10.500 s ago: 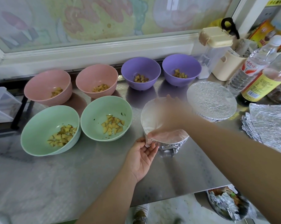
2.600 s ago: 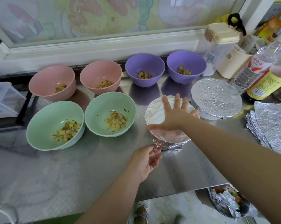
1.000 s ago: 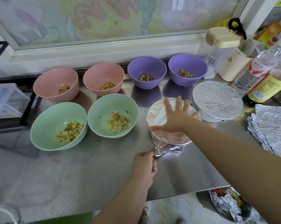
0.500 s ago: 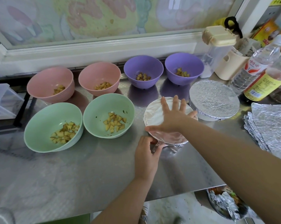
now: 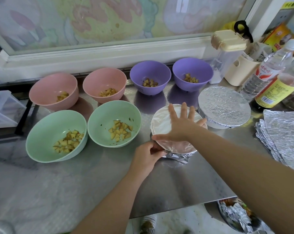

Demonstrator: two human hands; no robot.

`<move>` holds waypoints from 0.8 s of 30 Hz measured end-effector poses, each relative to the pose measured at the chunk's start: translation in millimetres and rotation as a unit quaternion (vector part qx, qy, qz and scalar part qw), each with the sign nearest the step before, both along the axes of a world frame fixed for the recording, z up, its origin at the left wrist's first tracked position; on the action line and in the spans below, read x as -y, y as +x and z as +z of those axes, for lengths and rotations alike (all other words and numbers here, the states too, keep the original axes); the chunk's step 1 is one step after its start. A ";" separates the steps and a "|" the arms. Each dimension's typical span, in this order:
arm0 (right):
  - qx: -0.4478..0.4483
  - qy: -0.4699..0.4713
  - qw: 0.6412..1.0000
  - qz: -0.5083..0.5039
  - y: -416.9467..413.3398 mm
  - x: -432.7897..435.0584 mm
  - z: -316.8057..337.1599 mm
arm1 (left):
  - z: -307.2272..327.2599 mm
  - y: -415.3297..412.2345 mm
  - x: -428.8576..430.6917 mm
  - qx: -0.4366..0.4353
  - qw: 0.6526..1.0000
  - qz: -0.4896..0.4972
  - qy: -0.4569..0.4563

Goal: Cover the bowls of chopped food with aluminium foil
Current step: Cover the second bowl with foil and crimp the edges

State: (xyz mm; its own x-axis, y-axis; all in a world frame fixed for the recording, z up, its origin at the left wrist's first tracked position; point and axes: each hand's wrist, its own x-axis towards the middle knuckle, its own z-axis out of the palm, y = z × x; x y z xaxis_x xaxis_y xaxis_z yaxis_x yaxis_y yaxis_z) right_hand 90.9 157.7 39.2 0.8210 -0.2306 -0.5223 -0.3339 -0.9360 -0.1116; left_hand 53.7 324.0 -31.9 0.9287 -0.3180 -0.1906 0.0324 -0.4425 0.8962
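Aluminium foil (image 5: 161,122) held over a bowl on the table (image 5: 92,174).
The right hand (image 5: 181,125) lies spread flat on the foil. The left hand (image 5: 148,157) pinches its edge at the near rim. Alongside stands a foil-covered bowl (image 5: 224,108). Green bowls (image 5: 46,125), pink bowls (image 5: 48,86) and purple bowls (image 5: 148,71) hold diced fruit. The left hand's fingers, straighter half a second ago, have curled in.

The right hand (image 5: 180,127) lay flat on the foil-topped bowl (image 5: 161,121), its fingers (image 5: 184,110) pointing away. The left hand (image 5: 146,157) gripped that bowl's near rim. Left of the fingers stood a pair of open bowls (image 5: 99,119), side by side on the table (image 5: 185,181). Beyond the fingertips ran a row of four bowls (image 5: 150,71). Just right of the fingers sat a covered bowl (image 5: 224,109). Farther right lay foil sheets (image 5: 284,132), with bottles (image 5: 274,85) behind them.
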 end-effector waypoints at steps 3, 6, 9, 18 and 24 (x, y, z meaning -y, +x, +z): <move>0.001 -0.004 1.000 0.003 -0.2 -0.1 -0.2 | 3.3 5.5 0.2 -0.044 0.999 -0.006 0.012; 0.001 -0.002 1.000 0.004 0.3 -0.6 -0.3 | 10.7 5.6 5.6 -0.156 0.985 0.063 -0.045; 0.001 0.000 1.000 0.003 -0.6 -0.7 1.1 | 23.3 1.0 18.4 -0.323 0.903 0.204 -0.196; 0.002 0.003 1.000 0.000 -0.1 -0.7 -1.1 | 40.4 -16.5 58.0 -0.492 0.634 0.465 -0.374; 0.004 0.001 1.000 0.002 -0.4 0.0 -2.5 | 42.5 -16.8 67.5 -0.525 0.597 0.462 -0.394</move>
State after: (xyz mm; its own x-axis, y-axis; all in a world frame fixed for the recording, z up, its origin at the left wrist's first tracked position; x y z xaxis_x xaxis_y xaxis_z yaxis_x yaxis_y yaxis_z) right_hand 90.5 157.7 36.6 0.8257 -0.2262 -0.5168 -0.3292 -0.9372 -0.1157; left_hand 36.9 256.6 10.5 0.2778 -0.1369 -0.9508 0.6626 0.7439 0.0865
